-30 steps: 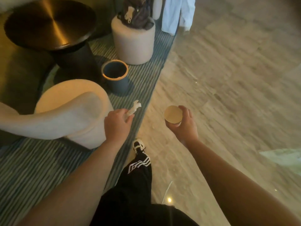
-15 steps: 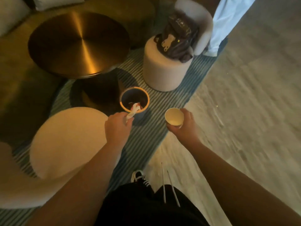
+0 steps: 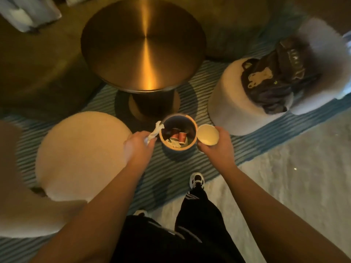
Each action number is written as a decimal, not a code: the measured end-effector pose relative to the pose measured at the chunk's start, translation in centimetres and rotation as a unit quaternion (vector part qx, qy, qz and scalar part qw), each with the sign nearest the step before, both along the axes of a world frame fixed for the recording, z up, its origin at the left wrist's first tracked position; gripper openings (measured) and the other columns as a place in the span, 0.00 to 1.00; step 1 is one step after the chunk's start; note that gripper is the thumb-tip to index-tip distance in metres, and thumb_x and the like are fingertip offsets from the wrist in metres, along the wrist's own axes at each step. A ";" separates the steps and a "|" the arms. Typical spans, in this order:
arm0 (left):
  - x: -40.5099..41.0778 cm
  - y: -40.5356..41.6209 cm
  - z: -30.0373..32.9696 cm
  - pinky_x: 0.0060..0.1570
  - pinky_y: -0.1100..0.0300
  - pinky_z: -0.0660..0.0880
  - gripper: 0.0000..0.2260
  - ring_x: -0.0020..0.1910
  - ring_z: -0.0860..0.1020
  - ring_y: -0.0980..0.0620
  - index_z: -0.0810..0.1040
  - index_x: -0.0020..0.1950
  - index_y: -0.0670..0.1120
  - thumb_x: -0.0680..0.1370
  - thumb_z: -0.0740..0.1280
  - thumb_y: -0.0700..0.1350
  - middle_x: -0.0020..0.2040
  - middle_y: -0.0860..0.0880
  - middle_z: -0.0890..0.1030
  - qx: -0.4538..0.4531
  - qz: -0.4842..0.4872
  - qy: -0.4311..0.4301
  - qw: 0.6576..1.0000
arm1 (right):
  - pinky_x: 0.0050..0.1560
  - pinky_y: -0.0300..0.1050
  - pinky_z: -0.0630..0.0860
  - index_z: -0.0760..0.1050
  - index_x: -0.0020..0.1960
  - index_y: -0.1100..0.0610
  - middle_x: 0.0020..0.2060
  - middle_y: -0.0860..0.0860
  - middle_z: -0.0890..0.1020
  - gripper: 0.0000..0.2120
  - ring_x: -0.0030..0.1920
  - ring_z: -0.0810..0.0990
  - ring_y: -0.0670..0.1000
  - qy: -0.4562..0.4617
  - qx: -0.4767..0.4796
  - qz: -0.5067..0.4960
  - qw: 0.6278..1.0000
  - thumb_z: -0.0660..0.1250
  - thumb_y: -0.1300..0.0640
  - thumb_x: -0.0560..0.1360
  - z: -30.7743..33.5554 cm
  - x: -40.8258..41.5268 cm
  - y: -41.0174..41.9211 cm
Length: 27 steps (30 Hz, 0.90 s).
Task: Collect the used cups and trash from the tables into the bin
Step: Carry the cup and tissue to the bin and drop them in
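Hands now flanking bin (image 3: 178, 147), left hand (image 3: 139, 144) pinching what looks like tissue (image 3: 156, 130), right hand (image 3: 216, 144) gripping cup (image 3: 208, 137)

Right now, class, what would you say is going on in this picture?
A person stands over a small round bin with an orange rim on the striped rug, beside a round brass-topped table. The left hand pinches a crumpled white tissue at the bin's left edge. The right hand holds an empty pale paper cup at its right edge. Red cups and paper scraps already lie inside the bin. Neither item has been dropped in yet.
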<state>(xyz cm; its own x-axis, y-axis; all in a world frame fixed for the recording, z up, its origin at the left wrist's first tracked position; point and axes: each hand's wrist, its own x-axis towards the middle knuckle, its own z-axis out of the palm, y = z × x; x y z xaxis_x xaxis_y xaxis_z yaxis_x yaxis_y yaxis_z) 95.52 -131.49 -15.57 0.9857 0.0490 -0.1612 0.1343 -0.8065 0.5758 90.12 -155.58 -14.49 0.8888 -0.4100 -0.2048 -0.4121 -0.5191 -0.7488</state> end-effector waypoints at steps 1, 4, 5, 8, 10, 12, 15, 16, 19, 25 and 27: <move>0.3 -1.2 -0.4 0.47 0.56 0.70 0.10 0.47 0.75 0.51 0.80 0.55 0.48 0.76 0.67 0.50 0.51 0.48 0.80 -0.001 0.016 0.005 1.000 | 0.51 0.43 0.71 0.68 0.64 0.51 0.58 0.49 0.73 0.32 0.54 0.73 0.44 0.004 0.004 0.020 1.000 0.77 0.49 0.65 -0.1 1.2 -1.6; 1.3 -4.9 -1.6 0.47 0.55 0.71 0.10 0.48 0.76 0.49 0.80 0.54 0.49 0.77 0.66 0.51 0.50 0.47 0.81 0.003 0.057 0.026 0.998 | 0.51 0.45 0.71 0.69 0.63 0.52 0.57 0.50 0.74 0.31 0.55 0.75 0.48 0.012 -0.005 0.066 0.998 0.77 0.50 0.65 -0.8 4.4 -5.8; 1.7 -6.1 -1.9 0.47 0.54 0.72 0.10 0.48 0.76 0.49 0.80 0.54 0.49 0.77 0.66 0.51 0.50 0.48 0.81 0.003 0.069 0.032 0.997 | 0.52 0.45 0.71 0.69 0.63 0.52 0.57 0.50 0.74 0.31 0.55 0.75 0.49 0.015 -0.008 0.076 0.997 0.77 0.50 0.64 -1.2 5.4 -6.9; 3.4 -9.3 -3.3 0.50 0.49 0.75 0.11 0.48 0.77 0.48 0.80 0.55 0.48 0.77 0.66 0.52 0.51 0.47 0.81 0.015 0.091 0.051 0.994 | 0.55 0.48 0.73 0.69 0.64 0.53 0.58 0.51 0.75 0.32 0.56 0.75 0.50 0.033 -0.010 0.099 0.994 0.78 0.50 0.65 -3.0 8.0 -9.0; 4.9 -10.9 -5.4 0.51 0.48 0.75 0.12 0.49 0.77 0.48 0.79 0.56 0.48 0.77 0.66 0.52 0.52 0.47 0.81 0.021 0.093 0.074 0.993 | 0.56 0.50 0.74 0.68 0.65 0.54 0.58 0.51 0.75 0.32 0.57 0.75 0.50 0.037 -0.008 0.116 0.992 0.77 0.49 0.65 -5.1 9.6 -9.9; 6.4 -12.2 -8.6 0.53 0.49 0.75 0.12 0.50 0.77 0.48 0.79 0.57 0.48 0.77 0.66 0.52 0.53 0.47 0.81 0.025 0.090 0.098 0.991 | 0.56 0.49 0.75 0.68 0.66 0.54 0.59 0.50 0.74 0.33 0.57 0.74 0.49 0.040 -0.003 0.122 0.992 0.78 0.50 0.65 -8.2 11.0 -10.4; 8.5 -13.5 -15.1 0.53 0.50 0.74 0.14 0.51 0.77 0.47 0.78 0.58 0.47 0.77 0.65 0.54 0.53 0.47 0.80 0.039 0.060 0.129 0.989 | 0.53 0.41 0.72 0.67 0.66 0.52 0.59 0.48 0.73 0.34 0.57 0.74 0.46 0.047 -0.004 0.109 0.993 0.78 0.50 0.65 -13.9 12.7 -10.4; 9.1 -13.8 -17.3 0.53 0.51 0.73 0.15 0.52 0.76 0.47 0.77 0.58 0.48 0.77 0.65 0.55 0.54 0.46 0.80 0.050 0.051 0.137 0.988 | 0.52 0.39 0.71 0.67 0.66 0.51 0.59 0.48 0.73 0.34 0.57 0.73 0.45 0.054 -0.006 0.106 0.993 0.78 0.50 0.65 -16.0 13.1 -10.3; 10.2 -14.3 -23.2 0.59 0.51 0.68 0.23 0.61 0.70 0.47 0.71 0.66 0.49 0.75 0.66 0.57 0.62 0.47 0.74 0.050 0.055 0.152 0.986 | 0.49 0.35 0.70 0.65 0.67 0.50 0.60 0.47 0.72 0.35 0.56 0.72 0.45 0.070 0.006 0.107 0.992 0.78 0.51 0.65 -21.7 14.4 -9.6; 10.3 -12.9 -28.8 0.68 0.46 0.62 0.31 0.71 0.63 0.47 0.61 0.73 0.48 0.75 0.65 0.59 0.71 0.47 0.67 0.055 0.076 0.118 0.989 | 0.58 0.53 0.77 0.63 0.70 0.51 0.63 0.49 0.71 0.38 0.62 0.73 0.50 0.111 0.008 0.113 0.987 0.78 0.49 0.65 -29.4 17.1 -7.4; 9.9 -12.0 -29.0 0.67 0.47 0.61 0.29 0.71 0.63 0.47 0.62 0.73 0.48 0.76 0.63 0.58 0.70 0.46 0.68 0.046 0.080 0.093 0.991 | 0.61 0.53 0.75 0.62 0.71 0.51 0.64 0.50 0.72 0.40 0.64 0.72 0.51 0.126 0.018 0.129 0.983 0.78 0.49 0.65 -30.6 17.7 -7.0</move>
<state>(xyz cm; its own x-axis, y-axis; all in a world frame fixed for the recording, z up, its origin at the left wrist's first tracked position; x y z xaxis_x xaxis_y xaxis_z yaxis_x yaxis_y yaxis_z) 105.39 -143.47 -44.57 0.9182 0.2243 -0.3264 0.3605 -0.8145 0.4546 107.78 -162.55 -45.08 0.8812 -0.1657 -0.4427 -0.4451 -0.6064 -0.6589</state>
